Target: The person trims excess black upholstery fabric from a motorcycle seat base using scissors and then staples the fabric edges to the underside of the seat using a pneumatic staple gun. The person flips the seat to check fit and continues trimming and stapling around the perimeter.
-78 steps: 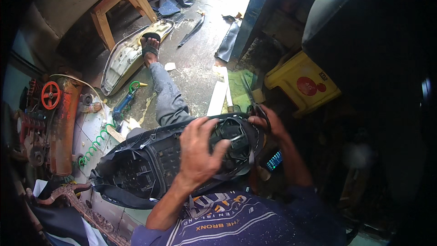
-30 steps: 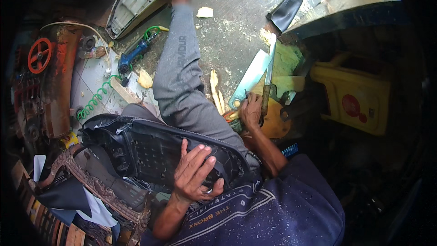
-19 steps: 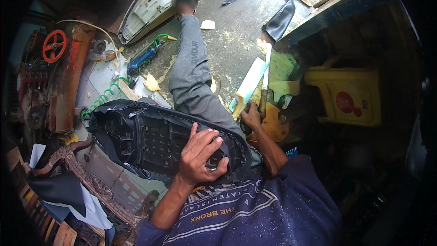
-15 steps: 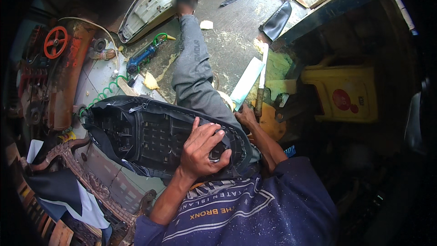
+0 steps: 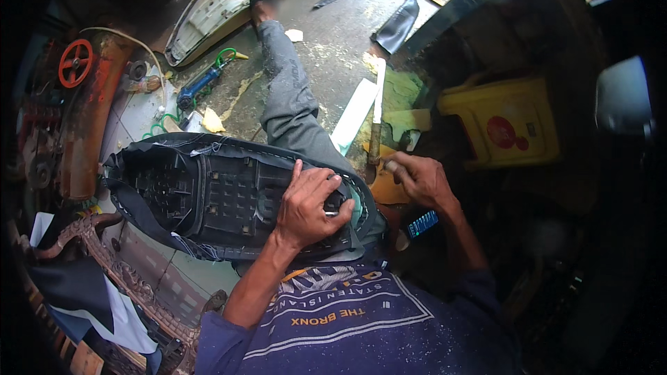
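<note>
A black scooter seat (image 5: 229, 194) lies underside up across my lap, its cover edge fixed round the ribbed base. My left hand (image 5: 311, 208) grips the seat near its right end, fingers bent over it. To the right of the seat my right hand (image 5: 418, 179) is raised with fingers curled; what they hold, if anything, I cannot make out. It is near a long pale-handled tool (image 5: 376, 114), beside a white strip (image 5: 353, 112) and an orange piece (image 5: 389, 187) on the floor.
My leg (image 5: 288, 111) stretches forward to a stripped seat base (image 5: 205, 17). At left stand a rusty compressor (image 5: 94, 146), a blue air tool (image 5: 189, 96) and carved wood (image 5: 97, 250). At right are a yellow plastic stool (image 5: 500, 125) and a dark cabinet edge (image 5: 431, 24).
My right hand was at the seat, reached down among the floor items, and has now lifted back toward me. My left hand stays on the seat, which now lies slightly higher in view.
</note>
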Motion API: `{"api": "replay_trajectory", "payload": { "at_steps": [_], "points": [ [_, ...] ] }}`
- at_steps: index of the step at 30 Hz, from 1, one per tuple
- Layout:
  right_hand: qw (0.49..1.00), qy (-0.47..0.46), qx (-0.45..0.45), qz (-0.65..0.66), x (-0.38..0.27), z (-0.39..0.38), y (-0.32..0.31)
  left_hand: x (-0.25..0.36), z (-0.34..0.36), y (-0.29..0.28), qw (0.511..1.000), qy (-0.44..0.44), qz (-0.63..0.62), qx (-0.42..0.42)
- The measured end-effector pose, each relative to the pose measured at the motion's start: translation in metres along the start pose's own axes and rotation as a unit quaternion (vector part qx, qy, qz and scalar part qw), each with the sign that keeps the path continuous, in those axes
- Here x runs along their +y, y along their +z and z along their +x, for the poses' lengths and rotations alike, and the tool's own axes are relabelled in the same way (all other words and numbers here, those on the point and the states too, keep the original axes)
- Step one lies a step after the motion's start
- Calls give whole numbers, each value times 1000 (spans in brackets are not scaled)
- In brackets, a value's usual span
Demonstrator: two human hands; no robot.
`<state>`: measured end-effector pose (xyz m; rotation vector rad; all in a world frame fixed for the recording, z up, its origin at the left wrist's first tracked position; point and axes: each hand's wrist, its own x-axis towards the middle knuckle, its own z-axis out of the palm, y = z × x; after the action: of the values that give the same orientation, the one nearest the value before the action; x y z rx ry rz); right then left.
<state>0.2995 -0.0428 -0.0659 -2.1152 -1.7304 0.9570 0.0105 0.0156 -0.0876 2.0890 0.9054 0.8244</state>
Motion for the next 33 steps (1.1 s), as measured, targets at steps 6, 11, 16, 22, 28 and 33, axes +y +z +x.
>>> {"api": "replay_trajectory", "payload": {
  "at_steps": [6,11,16,22,28,33],
  "points": [
    [953,-102,-124,-256,-69,-42,-10,1,-3,3,1000,11,0,-14],
    [943,-34,-165,-287,-75,-52,-6,0,-3,7,1000,15,12,-10],
    [940,-61,-109,-317,-76,-50,6,-1,-5,10,1000,18,20,-8],
    [957,-33,-166,-237,-55,-31,6,-2,-6,7,999,23,21,-17],
    [958,93,-203,178,-19,-25,27,1,-7,1,1000,23,9,-12],
    [988,-106,88,72,-24,-22,40,3,-5,1,1000,17,-8,-16]
  ]
}}
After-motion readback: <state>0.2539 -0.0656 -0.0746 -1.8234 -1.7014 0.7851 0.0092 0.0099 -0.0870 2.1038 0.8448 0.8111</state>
